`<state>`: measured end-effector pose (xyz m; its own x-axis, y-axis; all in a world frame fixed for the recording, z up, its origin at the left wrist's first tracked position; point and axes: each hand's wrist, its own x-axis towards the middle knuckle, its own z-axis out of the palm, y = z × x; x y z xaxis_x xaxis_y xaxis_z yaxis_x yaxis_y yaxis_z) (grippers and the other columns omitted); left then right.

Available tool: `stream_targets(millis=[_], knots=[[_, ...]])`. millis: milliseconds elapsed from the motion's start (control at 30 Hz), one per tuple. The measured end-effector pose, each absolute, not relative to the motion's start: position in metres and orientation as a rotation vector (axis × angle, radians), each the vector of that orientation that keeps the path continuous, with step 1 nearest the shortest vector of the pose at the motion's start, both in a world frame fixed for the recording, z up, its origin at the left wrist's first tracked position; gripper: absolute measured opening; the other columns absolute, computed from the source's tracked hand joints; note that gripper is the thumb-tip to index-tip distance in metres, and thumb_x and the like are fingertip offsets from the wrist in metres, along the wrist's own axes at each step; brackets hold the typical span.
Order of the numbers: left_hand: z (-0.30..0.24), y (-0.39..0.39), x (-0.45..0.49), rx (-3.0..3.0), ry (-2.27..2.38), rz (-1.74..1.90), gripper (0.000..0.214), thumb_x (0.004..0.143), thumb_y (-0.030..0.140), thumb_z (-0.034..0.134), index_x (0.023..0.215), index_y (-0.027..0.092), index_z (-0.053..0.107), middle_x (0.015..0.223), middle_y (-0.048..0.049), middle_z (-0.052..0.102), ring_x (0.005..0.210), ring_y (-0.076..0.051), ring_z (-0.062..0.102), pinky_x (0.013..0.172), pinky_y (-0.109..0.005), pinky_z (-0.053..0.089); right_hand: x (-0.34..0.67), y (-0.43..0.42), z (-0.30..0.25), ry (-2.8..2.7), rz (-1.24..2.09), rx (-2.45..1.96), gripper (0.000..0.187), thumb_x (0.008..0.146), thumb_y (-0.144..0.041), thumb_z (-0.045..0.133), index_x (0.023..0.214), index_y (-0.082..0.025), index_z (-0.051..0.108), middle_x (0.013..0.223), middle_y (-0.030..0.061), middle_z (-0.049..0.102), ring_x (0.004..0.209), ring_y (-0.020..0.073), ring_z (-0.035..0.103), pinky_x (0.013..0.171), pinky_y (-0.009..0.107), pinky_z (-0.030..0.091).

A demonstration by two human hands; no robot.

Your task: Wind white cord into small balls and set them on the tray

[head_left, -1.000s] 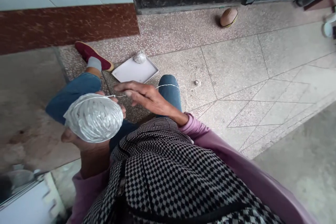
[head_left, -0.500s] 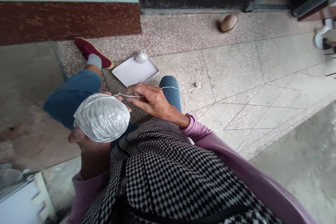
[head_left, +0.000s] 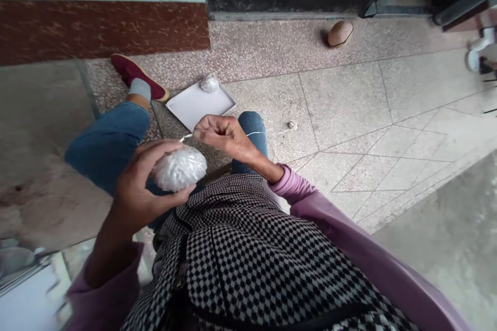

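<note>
My left hand (head_left: 142, 186) is wrapped over a large ball of white string (head_left: 179, 167), held low in front of my checked top. My right hand (head_left: 219, 133) is closed in a pinch on the string's strand (head_left: 186, 137) just above and right of the ball. The white string (head_left: 272, 137) runs on past my right knee and down to loose coils (head_left: 287, 108) on the floor. Both sleeves are purple.
A flat white tray (head_left: 200, 106) lies on the speckled floor ahead, with a small white ball (head_left: 209, 83) at its far corner. My red shoe (head_left: 134, 75) rests by the red wall base. A brown oval object (head_left: 339, 33) sits near the dark doorway. White furniture shows bottom left.
My left hand has turned over and lowered the ball, so its back now faces me. The right hand's fingers went from stretched out to a closed pinch on the strand.
</note>
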<state>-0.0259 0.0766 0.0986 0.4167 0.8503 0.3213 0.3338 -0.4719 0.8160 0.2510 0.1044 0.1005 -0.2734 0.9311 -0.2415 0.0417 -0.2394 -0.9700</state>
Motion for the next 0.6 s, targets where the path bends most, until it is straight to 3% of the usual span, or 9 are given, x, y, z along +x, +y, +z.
stream_targets(millis=[133,233,267,333,400,433,500,533,600], knots=[[0.103,0.094,-0.047,2.674,0.837,0.789,0.085,0.108,0.024,0.089,0.190,0.037,0.073,0.171,-0.0092,0.088,0.151,-0.044,0.084,0.141,-0.063,0.061,0.254,0.102,0.091,-0.906,2.101,-1.076,0.049,0.131,-0.056,0.082,0.098,-0.024,0.068,0.070,-0.0127,0.031,0.061,0.0111,0.021,0.053,0.022,0.028],[0.106,0.098,-0.051,2.621,0.813,0.702,0.072,0.113,0.028,0.084,0.184,0.039,0.079,0.172,-0.0073,0.087,0.157,-0.045,0.081,0.144,-0.065,0.058,0.254,0.096,0.073,-0.805,2.159,-0.989,0.051,0.130,-0.061,0.082,0.100,-0.024,0.066,0.067,-0.0161,0.023,0.058,0.0101,0.015,0.050,0.022,0.024],[0.107,0.098,-0.050,2.542,0.789,0.716,0.070,0.110,0.032,0.088,0.179,0.038,0.083,0.169,-0.0079,0.088,0.152,-0.045,0.083,0.143,-0.064,0.060,0.254,0.096,0.068,-0.839,2.087,-1.009,0.051,0.130,-0.063,0.083,0.102,-0.024,0.067,0.066,-0.0159,0.027,0.057,0.0101,0.020,0.051,0.022,0.027],[0.111,0.094,-0.044,2.329,0.764,0.744,0.075,0.098,0.038,0.098,0.173,0.037,0.087,0.162,-0.0094,0.090,0.141,-0.044,0.086,0.136,-0.059,0.066,0.258,0.096,0.064,-1.026,1.833,-1.129,0.047,0.128,-0.062,0.085,0.108,-0.022,0.071,0.071,-0.0095,0.052,0.061,0.0122,0.045,0.057,0.022,0.043],[0.115,0.088,-0.038,2.098,0.791,0.754,0.087,0.086,0.042,0.106,0.171,0.037,0.088,0.161,-0.0097,0.090,0.137,-0.043,0.088,0.131,-0.053,0.070,0.267,0.094,0.070,-1.298,1.507,-1.275,0.035,0.127,-0.052,0.086,0.115,-0.020,0.079,0.103,0.0075,0.084,0.095,0.0199,0.077,0.079,0.028,0.065],[0.116,0.084,-0.036,1.993,0.827,0.748,0.091,0.081,0.043,0.108,0.170,0.037,0.089,0.161,-0.0093,0.090,0.139,-0.043,0.088,0.130,-0.051,0.071,0.272,0.090,0.078,-1.410,1.353,-1.322,0.026,0.127,-0.045,0.085,0.119,-0.020,0.083,0.125,0.0146,0.090,0.118,0.0243,0.083,0.094,0.032,0.071],[0.115,0.077,-0.035,1.827,0.900,0.770,0.094,0.074,0.046,0.112,0.165,0.037,0.092,0.158,-0.0088,0.091,0.139,-0.044,0.088,0.129,-0.050,0.072,0.282,0.074,0.100,-1.561,1.196,-1.305,0.014,0.127,-0.035,0.081,0.128,-0.024,0.090,0.148,0.0175,0.091,0.144,0.0285,0.082,0.112,0.039,0.074],[0.114,0.075,-0.035,1.771,0.937,0.785,0.095,0.071,0.048,0.115,0.163,0.036,0.093,0.154,-0.0088,0.092,0.138,-0.044,0.088,0.129,-0.051,0.073,0.286,0.062,0.113,-1.623,1.209,-1.231,0.013,0.126,-0.034,0.082,0.131,-0.028,0.092,0.146,0.0160,0.092,0.143,0.0290,0.083,0.111,0.040,0.075],[0.111,0.072,-0.039,1.704,1.013,0.797,0.097,0.068,0.053,0.118,0.160,0.036,0.095,0.150,-0.0096,0.093,0.136,-0.044,0.089,0.128,-0.054,0.074,0.292,0.028,0.139,-1.755,1.351,-1.026,0.014,0.120,-0.039,0.092,0.132,-0.034,0.095,0.127,0.0112,0.093,0.122,0.0303,0.089,0.096,0.042,0.079]])
